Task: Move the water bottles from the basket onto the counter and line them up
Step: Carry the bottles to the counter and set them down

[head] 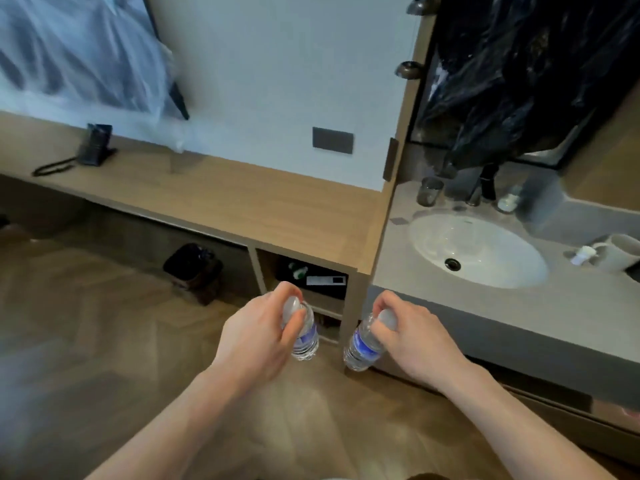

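My left hand [258, 332] grips one clear water bottle [306, 341] by its white cap. It has a blue label and hangs over the wooden floor. My right hand [412, 336] holds a second water bottle [360, 348] of the same kind, also by the cap. Both bottles hang in front of the counter's near corner, below its top. The wooden counter [242, 206] runs along the wall ahead and to the left. No basket shows in this view.
A desk phone [93, 145] stands at the counter's far left. Right of the counter lies a grey vanity top [450, 296] with a white sink [478, 251], a glass [429, 192] and a mug [620, 252]. Under the counter are a bin [195, 270] and a safe [318, 280].
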Demonstrator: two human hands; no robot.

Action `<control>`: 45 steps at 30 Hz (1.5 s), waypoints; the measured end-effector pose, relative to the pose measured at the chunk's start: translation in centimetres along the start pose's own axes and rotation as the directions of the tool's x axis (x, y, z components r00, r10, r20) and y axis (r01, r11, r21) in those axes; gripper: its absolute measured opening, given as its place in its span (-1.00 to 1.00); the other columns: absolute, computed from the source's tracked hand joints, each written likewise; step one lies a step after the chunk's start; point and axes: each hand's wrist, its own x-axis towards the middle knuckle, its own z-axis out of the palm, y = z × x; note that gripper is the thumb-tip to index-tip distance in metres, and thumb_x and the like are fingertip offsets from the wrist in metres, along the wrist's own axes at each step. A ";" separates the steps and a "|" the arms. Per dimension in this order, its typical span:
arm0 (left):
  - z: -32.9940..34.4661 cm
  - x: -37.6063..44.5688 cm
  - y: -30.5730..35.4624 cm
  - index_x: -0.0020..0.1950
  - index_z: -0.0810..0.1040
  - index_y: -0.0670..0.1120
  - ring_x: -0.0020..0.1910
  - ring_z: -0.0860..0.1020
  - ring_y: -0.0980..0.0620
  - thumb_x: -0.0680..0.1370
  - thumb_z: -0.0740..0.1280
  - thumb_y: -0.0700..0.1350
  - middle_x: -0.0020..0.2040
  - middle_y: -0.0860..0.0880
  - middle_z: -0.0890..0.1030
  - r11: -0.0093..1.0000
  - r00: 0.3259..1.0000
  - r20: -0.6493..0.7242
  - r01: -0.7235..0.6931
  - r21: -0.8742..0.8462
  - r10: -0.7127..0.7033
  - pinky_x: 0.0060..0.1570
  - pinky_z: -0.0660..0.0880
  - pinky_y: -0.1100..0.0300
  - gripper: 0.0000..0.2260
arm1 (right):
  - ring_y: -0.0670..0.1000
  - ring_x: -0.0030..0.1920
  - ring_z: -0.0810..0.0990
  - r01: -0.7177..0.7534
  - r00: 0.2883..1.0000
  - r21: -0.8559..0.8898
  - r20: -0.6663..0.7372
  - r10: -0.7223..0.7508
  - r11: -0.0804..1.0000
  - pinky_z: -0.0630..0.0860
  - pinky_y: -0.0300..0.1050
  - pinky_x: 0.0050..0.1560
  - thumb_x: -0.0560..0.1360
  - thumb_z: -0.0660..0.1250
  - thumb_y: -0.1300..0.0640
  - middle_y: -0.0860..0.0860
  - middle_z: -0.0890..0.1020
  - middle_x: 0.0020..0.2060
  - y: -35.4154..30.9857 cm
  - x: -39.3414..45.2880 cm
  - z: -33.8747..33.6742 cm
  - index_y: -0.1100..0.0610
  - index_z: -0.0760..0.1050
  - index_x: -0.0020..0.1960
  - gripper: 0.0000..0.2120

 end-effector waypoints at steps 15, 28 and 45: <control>-16.4 1.6 -23.9 0.11 0.35 0.23 -0.24 0.50 0.18 0.66 0.15 0.19 -0.21 0.15 0.54 0.951 0.926 -0.246 0.307 0.046 -0.287 -0.34 0.30 0.28 -0.91 | -0.13 -0.10 0.61 0.331 0.944 -0.057 0.041 -0.329 0.942 0.69 -0.09 -0.16 0.66 0.28 -0.21 -0.16 0.62 -0.09 -25.3 15.8 8.9 -0.18 0.40 0.07 -0.86; -25.3 11.9 -40.1 0.07 0.39 0.18 -0.26 0.52 0.10 0.66 0.19 0.14 -0.27 0.14 0.56 0.838 0.788 -0.365 0.544 0.036 -0.496 -0.34 0.37 0.16 -0.93 | -0.09 -0.11 0.65 0.458 0.866 0.124 0.162 -0.474 0.880 0.65 -0.15 -0.20 0.57 0.42 -0.14 -0.14 0.65 -0.14 -41.8 36.0 14.2 -0.13 0.45 0.00 -0.83; -36.2 21.8 -62.3 0.09 0.40 0.20 -0.25 0.55 0.13 0.66 0.19 0.17 -0.22 0.18 0.58 0.738 0.642 -0.490 0.675 -0.003 -0.589 -0.32 0.39 0.21 -0.90 | -0.09 -0.11 0.66 0.653 0.708 0.148 0.227 -0.668 0.743 0.69 -0.14 -0.21 0.58 0.40 -0.16 -0.13 0.63 -0.17 -66.1 58.8 22.7 -0.12 0.46 -0.02 -0.83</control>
